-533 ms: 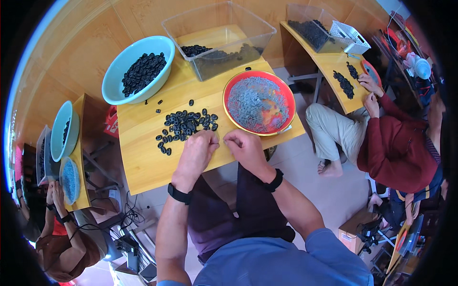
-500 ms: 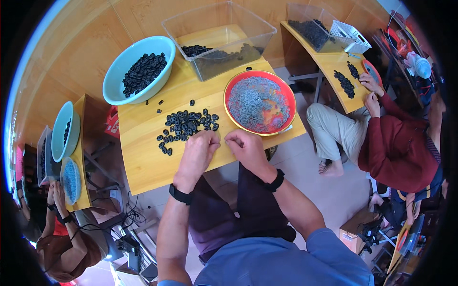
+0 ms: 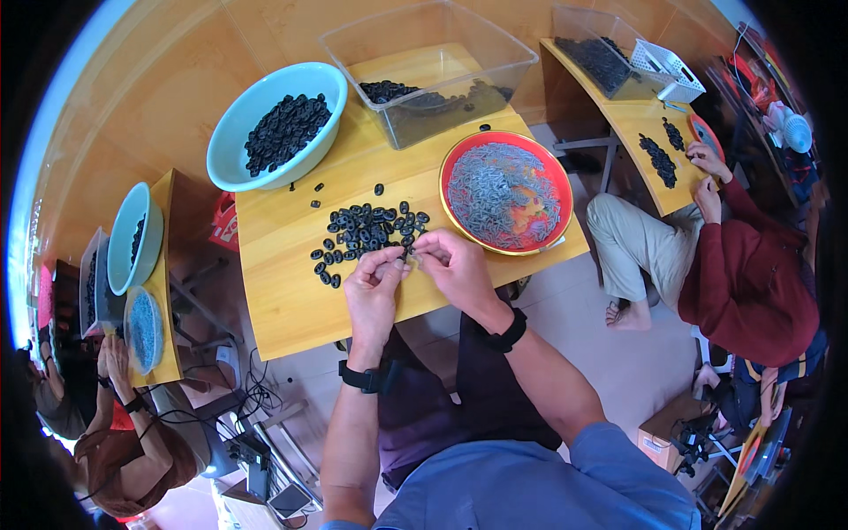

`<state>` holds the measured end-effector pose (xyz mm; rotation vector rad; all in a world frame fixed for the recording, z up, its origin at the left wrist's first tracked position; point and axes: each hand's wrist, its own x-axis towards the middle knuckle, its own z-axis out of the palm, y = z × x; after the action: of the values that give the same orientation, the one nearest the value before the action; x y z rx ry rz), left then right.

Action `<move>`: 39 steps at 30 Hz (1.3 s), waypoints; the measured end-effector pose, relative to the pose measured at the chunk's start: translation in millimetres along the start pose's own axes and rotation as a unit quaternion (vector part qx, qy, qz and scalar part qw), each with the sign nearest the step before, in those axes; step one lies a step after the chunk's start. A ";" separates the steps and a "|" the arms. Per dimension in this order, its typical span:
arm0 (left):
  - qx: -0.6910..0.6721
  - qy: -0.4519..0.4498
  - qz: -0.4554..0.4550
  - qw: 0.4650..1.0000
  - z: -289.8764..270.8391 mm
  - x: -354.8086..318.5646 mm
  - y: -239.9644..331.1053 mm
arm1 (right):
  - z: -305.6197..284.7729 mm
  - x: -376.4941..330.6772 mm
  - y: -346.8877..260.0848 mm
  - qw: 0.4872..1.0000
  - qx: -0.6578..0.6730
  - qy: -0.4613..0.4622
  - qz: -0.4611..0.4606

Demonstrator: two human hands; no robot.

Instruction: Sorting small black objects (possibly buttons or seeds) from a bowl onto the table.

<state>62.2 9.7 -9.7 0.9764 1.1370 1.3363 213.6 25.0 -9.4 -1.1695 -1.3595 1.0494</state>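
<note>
My left hand [image 3: 374, 290] is closed in a pinch near the table's front edge, with a small black oval piece [image 3: 407, 253] at its fingertips. Fingers also pinched, my right hand [image 3: 458, 267] meets it from the right; whatever those fingertips hold is too small to make out. Just beyond both hands lies a loose pile of black oval pieces [image 3: 360, 228], each with holes in it. A red round tray [image 3: 564, 190] with a yellow rim, full of thin grey screw-like pins [image 3: 495, 185], stands right of the pile.
A light-blue basin [image 3: 225, 163] of black pieces and a clear plastic bin [image 3: 424, 124] stand at the back of the yellow table [image 3: 283, 309]. Co-workers sit at side tables: one in a dark red top [image 3: 751, 283] on the right, another in brown [image 3: 141, 468] on the left.
My hands have come closer together, their fingertips now meeting at a black piece. The whole scene has shifted slightly right in view.
</note>
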 end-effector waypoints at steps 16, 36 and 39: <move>0.050 0.002 0.024 0.998 2.4 -3.5 -2.1 | -6.8 -2.3 -10.9 0.999 -0.017 -0.043 0.015; 0.051 0.015 0.013 0.998 1.9 -4.4 -1.3 | -6.4 -2.4 -15.9 0.998 -0.026 -0.057 0.005; 0.035 0.025 0.015 0.999 3.9 -5.2 -0.9 | -4.0 -1.9 -14.0 0.997 -0.054 -0.058 -0.012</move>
<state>66.7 4.8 -9.5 1.0179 1.2181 1.3594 216.2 21.0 4.5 -1.1830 -1.5344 1.0510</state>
